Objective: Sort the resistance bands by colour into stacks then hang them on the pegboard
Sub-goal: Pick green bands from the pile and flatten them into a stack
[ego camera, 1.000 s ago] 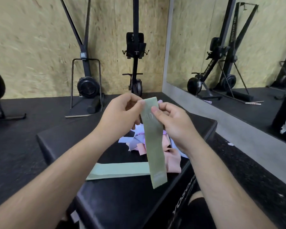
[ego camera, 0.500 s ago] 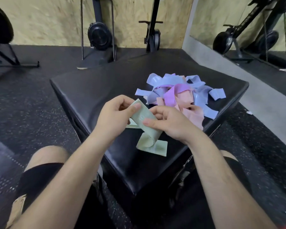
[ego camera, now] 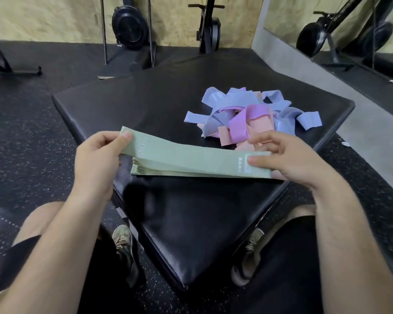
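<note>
Green elastic, one resistance band (ego camera: 191,150), head view: stretched flat over the green stack (ego camera: 168,172) near the front of the black padded tabletop (ego camera: 134,103). Left hand (ego camera: 95,159): thumb and fingers (ego camera: 104,137) clamped on the band's left end, which is raised above the stack. Right hand (ego camera: 290,159): thumb flat on the band's right end, pressing it onto the stack; the other fingers spread loose and apart, gripping nothing that shows. Green stack: several bands deep, edges roughly aligned, its right end directly under the held band. Mixed pile (ego camera: 254,118): blue, purple and pink bands tangled together, just behind the right hand, unsorted. Pegboard: not in view. Progress, as judged: green nearly gathered, no loose green visible in the pile; blue, purple and pink stacks not yet begun; all hanging left to do. Step in hand: laying this band on the green stack
</note>
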Action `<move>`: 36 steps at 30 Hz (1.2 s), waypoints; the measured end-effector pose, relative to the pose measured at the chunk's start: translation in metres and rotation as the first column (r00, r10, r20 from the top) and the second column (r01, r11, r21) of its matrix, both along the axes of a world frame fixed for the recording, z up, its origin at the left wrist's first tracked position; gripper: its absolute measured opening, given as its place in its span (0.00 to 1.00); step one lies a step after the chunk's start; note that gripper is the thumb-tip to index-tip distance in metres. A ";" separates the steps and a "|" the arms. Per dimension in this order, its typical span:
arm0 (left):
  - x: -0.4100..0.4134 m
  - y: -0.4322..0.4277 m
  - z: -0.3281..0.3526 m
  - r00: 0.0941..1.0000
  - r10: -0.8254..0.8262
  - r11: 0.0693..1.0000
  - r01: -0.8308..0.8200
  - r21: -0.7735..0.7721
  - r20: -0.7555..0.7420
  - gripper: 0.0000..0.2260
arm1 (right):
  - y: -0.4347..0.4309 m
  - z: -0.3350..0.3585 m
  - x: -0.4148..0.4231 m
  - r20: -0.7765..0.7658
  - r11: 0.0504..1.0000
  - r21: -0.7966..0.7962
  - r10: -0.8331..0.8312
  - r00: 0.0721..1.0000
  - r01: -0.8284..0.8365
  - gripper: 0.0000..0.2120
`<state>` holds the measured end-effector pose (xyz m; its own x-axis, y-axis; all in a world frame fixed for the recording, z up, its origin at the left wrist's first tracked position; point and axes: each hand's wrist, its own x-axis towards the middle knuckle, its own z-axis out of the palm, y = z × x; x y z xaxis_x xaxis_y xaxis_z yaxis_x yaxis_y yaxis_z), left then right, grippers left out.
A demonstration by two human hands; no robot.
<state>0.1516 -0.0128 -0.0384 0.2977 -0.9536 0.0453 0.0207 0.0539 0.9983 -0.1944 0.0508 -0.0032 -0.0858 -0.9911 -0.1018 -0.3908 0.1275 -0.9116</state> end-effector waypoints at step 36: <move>-0.034 0.005 -0.024 0.465 0.238 0.958 0.033 -0.286 0.853 0.07 | -0.017 -0.029 0.045 -0.657 0.934 -0.356 -0.248 0.712 -0.003 0.11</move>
